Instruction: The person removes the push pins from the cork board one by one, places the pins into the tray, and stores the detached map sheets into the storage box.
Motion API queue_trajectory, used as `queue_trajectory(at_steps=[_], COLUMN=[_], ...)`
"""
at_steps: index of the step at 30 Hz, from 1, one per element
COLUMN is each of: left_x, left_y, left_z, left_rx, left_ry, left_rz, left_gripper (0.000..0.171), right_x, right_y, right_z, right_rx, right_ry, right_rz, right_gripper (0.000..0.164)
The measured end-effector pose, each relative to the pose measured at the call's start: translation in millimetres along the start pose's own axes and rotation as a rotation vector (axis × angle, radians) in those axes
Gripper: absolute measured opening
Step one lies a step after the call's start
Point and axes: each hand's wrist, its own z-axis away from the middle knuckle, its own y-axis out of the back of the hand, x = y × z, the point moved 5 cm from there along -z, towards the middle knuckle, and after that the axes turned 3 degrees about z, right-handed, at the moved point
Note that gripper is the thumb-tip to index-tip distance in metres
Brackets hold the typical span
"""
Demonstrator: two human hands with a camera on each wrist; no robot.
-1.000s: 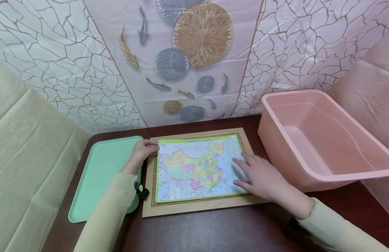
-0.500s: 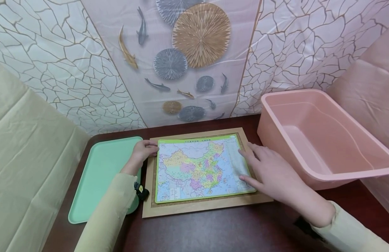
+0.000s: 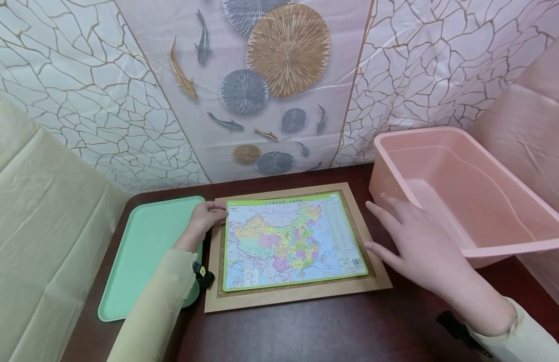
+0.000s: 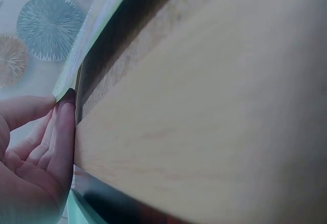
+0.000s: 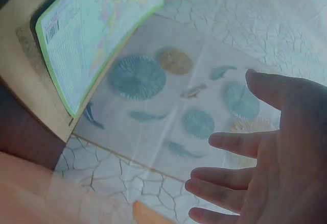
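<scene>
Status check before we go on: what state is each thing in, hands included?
map: face up, over the wooden frame
wooden frame: lying flat, its border showing around the map
green tray: flat, right side up, partly hidden
pink bin: upright, open-topped
left hand: pinches the map's left edge
right hand: fingers spread, holding nothing

The head view looks forward and down from above the near side of the reddish-brown worktop (image 3: 297, 327), far enough off to span the pale green plastic tray (image 3: 148, 246), the pink plastic tub (image 3: 480, 191) and the fish-patterned, creased backdrop (image 3: 279, 90). The left wrist view, tilted, sits close by the left fingers (image 4: 62, 137), mostly filled by the tan wooden board (image 4: 194, 122). The right wrist view, strongly rotated, looks past the right fingers (image 5: 237, 142) toward the backdrop, sharing the green-edged rectangular map sheet (image 3: 288, 246) with the head view.
</scene>
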Motion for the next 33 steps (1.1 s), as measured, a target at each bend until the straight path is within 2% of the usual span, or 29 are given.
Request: queue_trajectory(at_steps=[6,15,25,29,33], left_x=[0.6,1.0,-0.9,-2.6,-2.3], left_y=[-0.3,-2.4,-2.1,-1.4,-1.1], left_z=[0.7,2.0,2.6,0.1,-1.0], left_rx=[-0.003,-0.013,-0.015,-0.016,-0.025], left_ry=[0.006,-0.008,-0.009,0.002,0.012], left_rz=[-0.005,0.017,0.030,0.040,0.047], left_gripper=[0.032,0.034,0.036,0.038,0.039], right_x=[8,27,42,47,52], right_y=[12,23,20,20,20], right_z=[7,21,39,48,55], right_rx=[0.050,0.048,0.021,0.042,0.076], right_ry=[-0.031,-0.136,-0.214,-0.230,-0.235], right_rz=[-0.014,-0.031,-0.015,-0.015,-0.024], right_gripper=[0.077,0.078,0.083,0.082,0.075])
